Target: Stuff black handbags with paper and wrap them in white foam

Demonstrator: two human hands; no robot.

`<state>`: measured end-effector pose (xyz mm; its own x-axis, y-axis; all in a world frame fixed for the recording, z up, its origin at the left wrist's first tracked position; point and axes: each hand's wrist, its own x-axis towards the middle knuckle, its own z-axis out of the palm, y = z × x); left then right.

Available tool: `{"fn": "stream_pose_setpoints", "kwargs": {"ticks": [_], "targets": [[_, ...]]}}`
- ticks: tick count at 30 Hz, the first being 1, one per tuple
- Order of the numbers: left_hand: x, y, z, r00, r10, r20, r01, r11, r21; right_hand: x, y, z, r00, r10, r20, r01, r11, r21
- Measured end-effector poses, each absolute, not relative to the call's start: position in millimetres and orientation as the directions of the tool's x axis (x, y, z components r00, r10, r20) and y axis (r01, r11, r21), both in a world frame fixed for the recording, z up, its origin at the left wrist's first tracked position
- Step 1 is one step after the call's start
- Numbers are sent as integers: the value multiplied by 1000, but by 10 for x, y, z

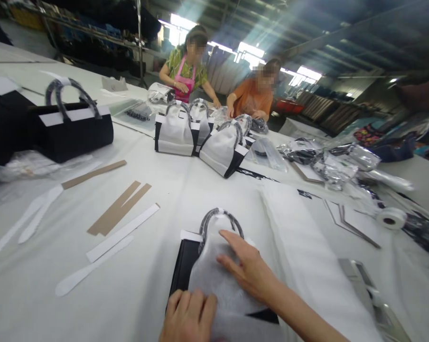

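A black handbag [184,266] lies on the white table in front of me, a thin white wrapping sheet [214,266] over its front. Its arched handles [204,223] are wrapped in clear film and point away from me. My right hand [248,270] rests on the upper right of the sheet, thumb and forefinger spread apart. At the lower left, my left hand [189,316] presses on the sheet and the bag's edge, its fingers slightly bent and side by side. The left thumb is hidden.
Several wrapped handbags [177,135] stand ahead, and a black handbag [75,130] is at left. Brown card strips [120,209] and white strips [122,235] lie left. A long white sheet stack [307,256] and a tape roll [391,218] are right. Two people [186,71] work across the table.
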<state>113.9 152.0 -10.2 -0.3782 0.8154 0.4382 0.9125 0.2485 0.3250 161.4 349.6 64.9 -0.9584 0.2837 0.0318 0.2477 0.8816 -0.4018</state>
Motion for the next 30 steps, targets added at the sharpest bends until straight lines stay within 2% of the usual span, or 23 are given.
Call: {"fn": "stream_pose_setpoints", "kwargs": {"ticks": [2,5,8,11,15,20,25,30], "targets": [[1125,1509,6,-404,843,356,883,258,392,1852,3420,673,-950,299,87,236,875,-423],[1127,1513,134,-457,850,263,833,306,461,2182,3233,714,-967,227,117,172,917,-359],[1146,1519,177,-458,845,277,831,297,470,2383,3033,707,-979,151,134,113,961,-253],[1160,1507,173,-426,844,325,863,272,425,2445,2899,676,-977,149,155,115,972,-207],[1144,1503,179,-350,859,374,924,252,287,2450,2833,656,-962,205,181,158,956,-246],[1100,1533,158,-166,875,455,983,110,148,2513,2862,529,-926,294,239,208,922,-327],[1127,1535,133,-182,888,423,974,104,200,2540,3000,478,-892,379,248,242,862,-445],[1133,1548,172,-194,906,377,966,110,235,2459,3151,603,-929,351,118,288,885,-365]]}}
